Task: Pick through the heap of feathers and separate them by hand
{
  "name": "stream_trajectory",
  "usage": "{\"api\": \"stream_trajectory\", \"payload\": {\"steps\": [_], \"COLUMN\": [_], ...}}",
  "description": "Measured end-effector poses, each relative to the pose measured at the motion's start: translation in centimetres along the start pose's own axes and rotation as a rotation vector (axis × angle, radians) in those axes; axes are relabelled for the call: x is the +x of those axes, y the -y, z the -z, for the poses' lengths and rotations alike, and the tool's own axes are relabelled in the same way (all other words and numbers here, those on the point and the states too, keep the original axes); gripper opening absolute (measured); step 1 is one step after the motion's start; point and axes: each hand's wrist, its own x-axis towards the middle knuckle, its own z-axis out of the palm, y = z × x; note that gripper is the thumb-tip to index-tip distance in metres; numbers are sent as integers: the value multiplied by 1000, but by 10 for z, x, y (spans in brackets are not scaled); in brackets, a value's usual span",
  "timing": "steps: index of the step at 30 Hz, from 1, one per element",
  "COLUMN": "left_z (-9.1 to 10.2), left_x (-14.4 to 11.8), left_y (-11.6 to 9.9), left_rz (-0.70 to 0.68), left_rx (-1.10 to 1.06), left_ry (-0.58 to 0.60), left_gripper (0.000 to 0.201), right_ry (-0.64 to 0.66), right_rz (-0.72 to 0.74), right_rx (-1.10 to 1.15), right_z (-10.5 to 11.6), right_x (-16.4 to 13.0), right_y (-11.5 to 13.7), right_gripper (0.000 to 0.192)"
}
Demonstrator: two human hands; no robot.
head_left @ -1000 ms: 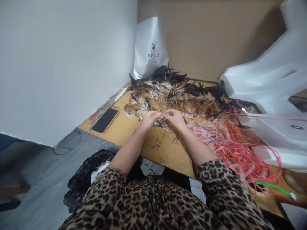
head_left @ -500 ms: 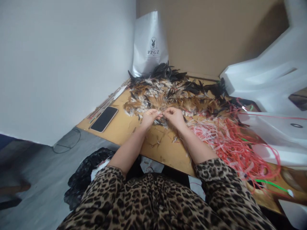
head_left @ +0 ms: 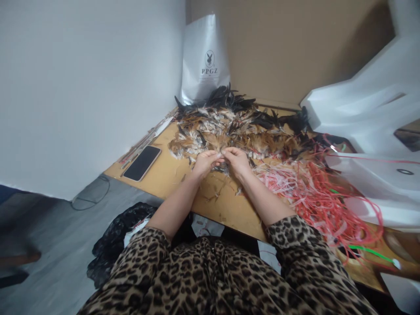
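Note:
My left hand (head_left: 205, 162) and my right hand (head_left: 236, 161) meet fingertip to fingertip over the near edge of a feather pile. Both are closed in a pinch. A tuft of tan feathers (head_left: 216, 142) fans out just beyond the pinched fingertips; its lower ends are hidden by the fingers. The feather pile (head_left: 236, 120) is brown, cream and black, spread across the wooden table (head_left: 226, 210). Small loose feather bits (head_left: 215, 194) lie on the wood below my wrists.
Right of my hands lies a tangle of red and pink plastic strips (head_left: 315, 197), with a green strip (head_left: 370, 250) nearby. A phone (head_left: 142, 163) rests at the left. Behind stands a silver bag (head_left: 206, 57). White sheeting (head_left: 364, 100) borders the right; a black plastic bag (head_left: 120, 236) is on the floor.
My right hand has shifted very slightly left, and its fingertips now press closer against those of my left hand. Everything else looks the same.

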Motion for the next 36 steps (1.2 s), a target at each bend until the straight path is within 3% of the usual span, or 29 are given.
{"api": "stream_trajectory", "payload": {"steps": [8, 19, 27, 36], "left_z": [1, 3, 6, 4], "left_x": [1, 1, 0, -2], "left_y": [1, 0, 1, -1], "left_rz": [-1, 19, 81, -4], "left_rx": [-14, 8, -19, 82], "left_ry": [6, 69, 130, 140], "left_gripper": [23, 22, 21, 19], "right_ry": [-17, 91, 89, 101], "right_rz": [-19, -24, -116, -54], "right_rx": [61, 126, 252, 75], "right_z": [-2, 5, 1, 6], "right_x": [-1, 4, 1, 3], "right_y": [-2, -4, -2, 2], "right_gripper": [27, 21, 26, 28]}}
